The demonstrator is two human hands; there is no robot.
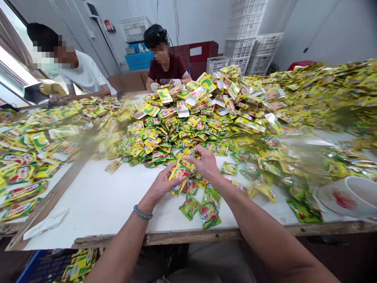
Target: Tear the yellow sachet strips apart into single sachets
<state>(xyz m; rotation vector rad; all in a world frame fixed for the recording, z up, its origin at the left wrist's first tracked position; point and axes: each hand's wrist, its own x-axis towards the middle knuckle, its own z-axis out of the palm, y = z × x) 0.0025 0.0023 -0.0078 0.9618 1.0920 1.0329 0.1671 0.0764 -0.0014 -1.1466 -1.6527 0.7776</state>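
A huge heap of small yellow-green sachets [206, 114] covers the white table [100, 200]. My left hand [161, 184] is closed around a stack of sachets [179, 175] just in front of the heap, thumb on top. My right hand [204, 161] is curled over the same spot, its fingers pinching sachets at the edge of the pile. Several loose sachets [203, 208] lie by my right forearm near the table's front edge. A beaded bracelet [142, 212] sits on my left wrist.
Two other people sit at the far side: one in a white shirt [85, 72] at left, one in a dark red shirt [166, 68] handling sachets. A white bowl [353, 194] stands at right. White crates [247, 35] are stacked behind. A bin of sachets [76, 267] sits below.
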